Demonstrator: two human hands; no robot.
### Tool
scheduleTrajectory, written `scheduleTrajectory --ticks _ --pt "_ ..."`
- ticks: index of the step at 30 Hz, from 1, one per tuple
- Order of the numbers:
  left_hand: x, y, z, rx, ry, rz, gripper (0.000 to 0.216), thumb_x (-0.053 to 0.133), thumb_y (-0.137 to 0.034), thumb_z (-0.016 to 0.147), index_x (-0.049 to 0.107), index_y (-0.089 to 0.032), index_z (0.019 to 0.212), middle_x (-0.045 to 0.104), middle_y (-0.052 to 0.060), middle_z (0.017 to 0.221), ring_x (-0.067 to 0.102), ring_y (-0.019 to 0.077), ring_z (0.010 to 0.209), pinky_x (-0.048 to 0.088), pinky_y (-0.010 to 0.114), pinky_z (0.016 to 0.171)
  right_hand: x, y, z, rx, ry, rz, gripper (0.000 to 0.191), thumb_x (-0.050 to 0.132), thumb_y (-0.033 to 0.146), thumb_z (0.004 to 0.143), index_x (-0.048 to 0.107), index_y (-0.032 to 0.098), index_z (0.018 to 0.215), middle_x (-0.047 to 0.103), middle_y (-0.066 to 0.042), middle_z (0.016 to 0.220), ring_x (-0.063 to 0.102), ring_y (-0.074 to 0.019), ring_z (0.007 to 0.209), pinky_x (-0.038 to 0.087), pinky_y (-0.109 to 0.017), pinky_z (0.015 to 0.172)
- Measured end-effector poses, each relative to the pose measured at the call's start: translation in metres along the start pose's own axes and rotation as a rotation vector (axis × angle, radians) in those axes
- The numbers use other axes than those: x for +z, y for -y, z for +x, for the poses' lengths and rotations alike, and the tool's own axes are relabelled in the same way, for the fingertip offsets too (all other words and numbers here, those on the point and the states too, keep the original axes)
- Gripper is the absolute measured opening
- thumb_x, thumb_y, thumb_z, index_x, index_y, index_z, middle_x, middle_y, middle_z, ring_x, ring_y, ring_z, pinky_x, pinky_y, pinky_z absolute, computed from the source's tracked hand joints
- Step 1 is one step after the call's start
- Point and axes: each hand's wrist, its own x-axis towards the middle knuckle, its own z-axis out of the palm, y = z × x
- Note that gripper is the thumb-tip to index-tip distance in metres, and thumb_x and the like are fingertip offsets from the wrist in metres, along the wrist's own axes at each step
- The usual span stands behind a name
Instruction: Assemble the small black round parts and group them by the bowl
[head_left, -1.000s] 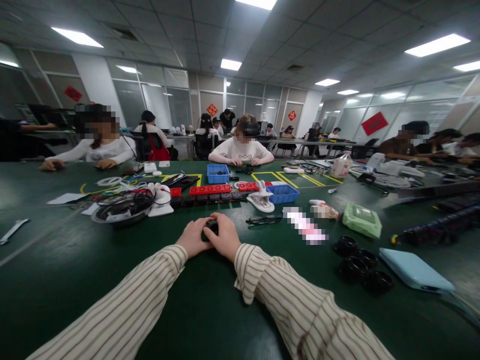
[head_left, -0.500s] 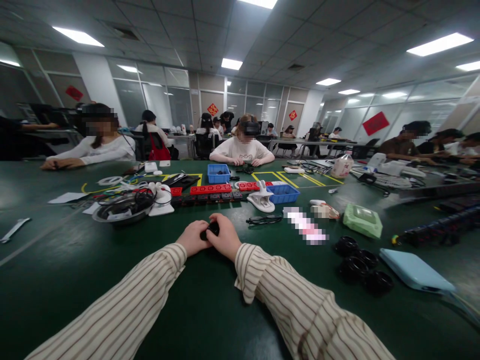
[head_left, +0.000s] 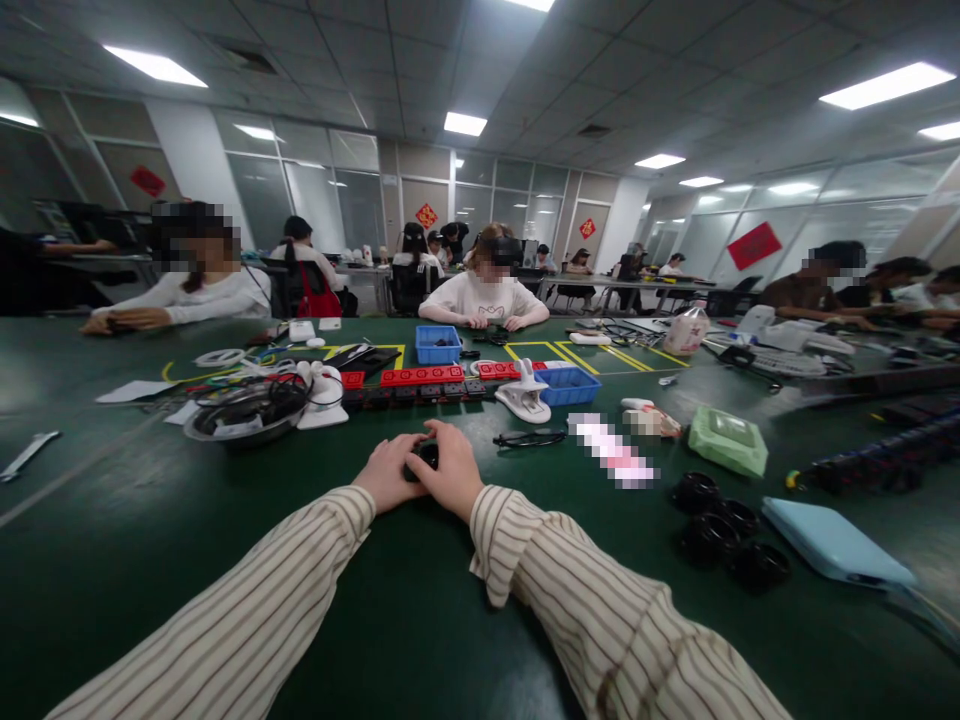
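Note:
A small, glossy, round black part (head_left: 423, 457) is held on the green table between my two hands. My left hand (head_left: 386, 473) curls around its left side, and my right hand (head_left: 456, 470) closes over it from the right, the fingertips almost meeting at the far side. Most of the part is hidden by my fingers and thumbs, so its full shape cannot be told. Off to the right stands a cluster of several black ring-shaped parts (head_left: 709, 538) with a similar shine.
Beyond my hands lie a metal bowl of cables (head_left: 240, 432), red socket strips (head_left: 422, 376), a white clip stand (head_left: 523, 393), blue bins (head_left: 437, 345) and glasses (head_left: 529, 439). Rightward are a green packet (head_left: 726, 441) and a light-blue box (head_left: 834, 540). A person (head_left: 487, 292) sits opposite.
My fingers have shifted slightly around the black part, and a little more of its top shows. Both hands stay in nearly the same place.

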Motion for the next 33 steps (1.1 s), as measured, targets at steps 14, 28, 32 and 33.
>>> scheduleTrajectory --ticks 14,28,32,33 --pt "-0.002 0.002 0.003 0.05 -0.01 0.022 0.03 0.062 -0.03 0.061 0.055 -0.015 0.086 0.058 0.007 0.09 0.054 0.0246 0.09 0.041 0.036 0.083 0.004 -0.004 0.001 -0.044 0.042 0.087 0.033 0.054 0.018 0.069 0.049 0.017 0.101 0.055 -0.004 0.094 0.05 -0.0173 0.09 0.039 -0.033 0.084" --pt "-0.003 -0.001 0.0 0.003 -0.03 0.03 0.051 0.064 -0.038 0.061 0.048 -0.019 0.106 0.055 0.006 0.104 0.051 0.0258 0.1 0.035 0.039 0.091 0.0 0.001 0.0 -0.008 -0.026 0.039 0.045 0.055 0.038 0.073 0.045 0.015 0.111 0.053 -0.008 0.102 0.048 -0.0204 0.096 0.037 -0.038 0.087" --pt "-0.002 -0.004 0.001 -0.018 -0.007 0.094 0.039 0.063 -0.035 0.061 0.052 -0.017 0.093 0.057 0.006 0.095 0.052 0.0251 0.095 0.034 0.04 0.09 0.002 0.0 0.0 0.034 -0.016 -0.04 0.051 0.06 0.044 0.069 0.046 0.016 0.109 0.052 -0.008 0.099 0.048 -0.0213 0.094 0.037 -0.038 0.084" --pt "-0.002 -0.004 0.002 -0.023 -0.008 0.105 0.035 0.063 -0.035 0.061 0.052 -0.017 0.089 0.057 0.006 0.092 0.052 0.0246 0.093 0.034 0.04 0.09 0.003 -0.001 0.0 0.04 -0.01 -0.053 0.049 0.06 0.044 0.069 0.047 0.016 0.107 0.052 -0.007 0.099 0.048 -0.0212 0.094 0.037 -0.037 0.084"
